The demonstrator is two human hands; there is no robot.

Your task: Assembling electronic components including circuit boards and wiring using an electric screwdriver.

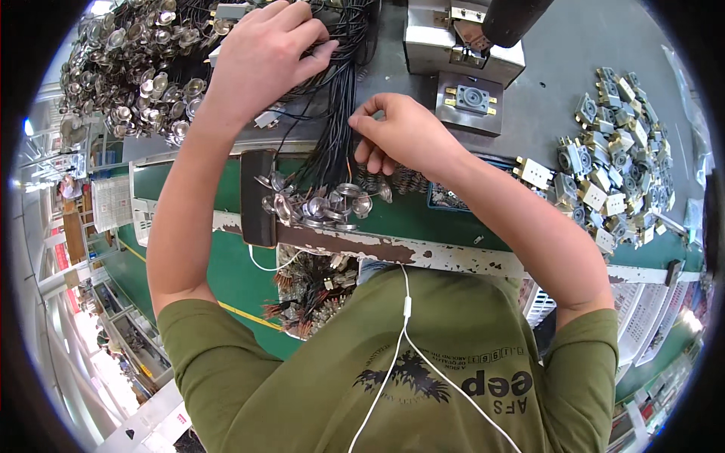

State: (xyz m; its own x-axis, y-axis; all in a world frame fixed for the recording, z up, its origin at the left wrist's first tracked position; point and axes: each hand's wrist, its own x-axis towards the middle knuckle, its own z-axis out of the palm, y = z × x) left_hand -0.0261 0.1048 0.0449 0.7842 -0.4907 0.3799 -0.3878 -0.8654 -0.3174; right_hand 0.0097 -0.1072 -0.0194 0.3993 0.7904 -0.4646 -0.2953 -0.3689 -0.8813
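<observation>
My left hand (276, 53) reaches over the far left of the bench, beside a thick bundle of black wires (341, 121). Its fingers are lightly bent and the thumb stands apart from them. To the right of the bundle, my right hand (404, 136) is closed, thumb against the curled forefinger; whatever it may pinch is too small to make out. Shiny round metal discs (325, 208) on wire ends hang at the bench's near edge, below the bundle. Coiled springs (408, 181) lie just under my right hand. A metal block (470, 104) carries one grey part with brass terminals.
A metal fixture (464, 53) with a dark cylinder stands behind the block. Grey and white switch-like parts (619, 158) are heaped at right. A blue-rimmed tray (445, 198) holds small metal pieces. More wired discs (143, 68) pile up at far left. A white earphone cord (408, 306) hangs down my shirt.
</observation>
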